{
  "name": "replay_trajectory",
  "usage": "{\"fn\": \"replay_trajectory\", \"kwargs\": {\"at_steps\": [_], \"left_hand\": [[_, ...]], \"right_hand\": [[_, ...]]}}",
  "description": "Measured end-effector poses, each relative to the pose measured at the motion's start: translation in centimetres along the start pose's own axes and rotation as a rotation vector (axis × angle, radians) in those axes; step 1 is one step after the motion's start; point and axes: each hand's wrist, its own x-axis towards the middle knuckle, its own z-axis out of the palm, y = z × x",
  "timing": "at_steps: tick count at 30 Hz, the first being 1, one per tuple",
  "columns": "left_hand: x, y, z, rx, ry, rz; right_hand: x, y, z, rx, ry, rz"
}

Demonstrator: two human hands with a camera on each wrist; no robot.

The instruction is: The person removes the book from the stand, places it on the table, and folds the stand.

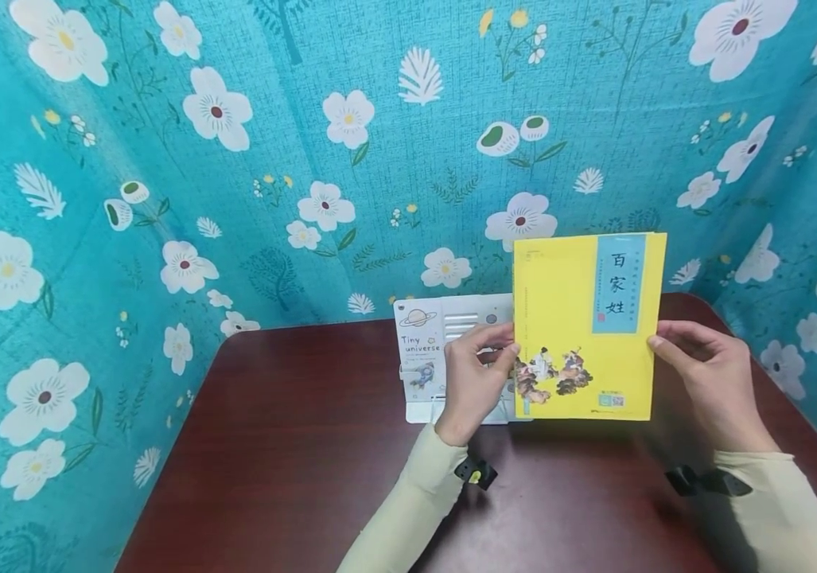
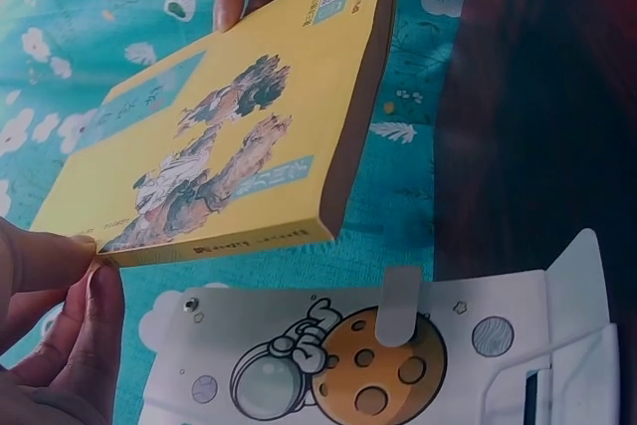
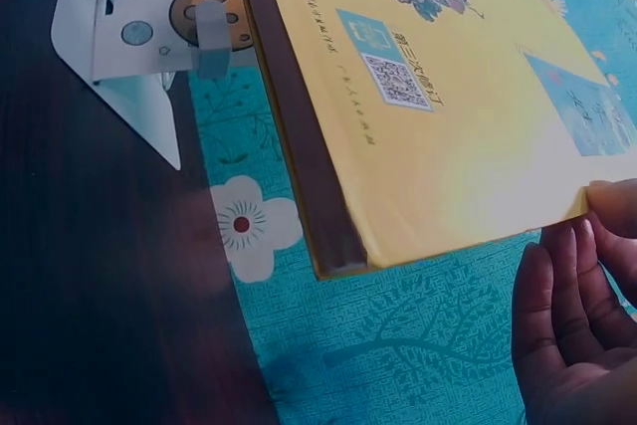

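Note:
A yellow book (image 1: 566, 294) with a blue title panel is held upright above the table, its front cover facing me. My left hand (image 1: 480, 378) pinches its left edge between thumb and fingers. On the opposite edge, my right hand (image 1: 712, 378) pinches the book the same way. Behind the left hand stands a white book stand (image 1: 420, 402) printed with planets and "Tiny universe"; the book and hand cover much of its right part. In the left wrist view the stand shows an astronaut, an orange moon and a grey clip (image 2: 400, 306).
The dark reddish-brown table (image 1: 279, 454) has rounded back corners. A teal flowered curtain (image 1: 394, 159) hangs behind it and along both sides. Dark straps sit on both wrists, over pale sleeves (image 1: 408, 501).

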Motion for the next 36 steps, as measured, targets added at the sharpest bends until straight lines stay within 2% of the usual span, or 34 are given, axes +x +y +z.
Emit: {"fn": "replay_trajectory", "kwargs": {"at_steps": [10,17,24,33,36], "left_hand": [[-0.4,-0.3,0.8,-0.015,-0.001,-0.028],[-0.6,-0.2,1.9,-0.048,-0.034,-0.025],[-1.1,-0.5,3.4,-0.059,-0.048,-0.075],[-1.5,-1.4,4.8,-0.111,-0.045,-0.123],[-1.5,-1.5,5.1,-0.1,-0.044,-0.131]], "right_hand": [[0.2,0.7,-0.5,0.062,-0.028,-0.001],[0.1,1.5,-1.7,0.158,-0.038,0.062],[0.4,2.4,-2.6,-0.04,-0.007,0.104],[1.1,3.3,-3.5,-0.08,-0.049,0.175],[1.3,3.4,-3.7,-0.109,-0.064,0.184]]}}
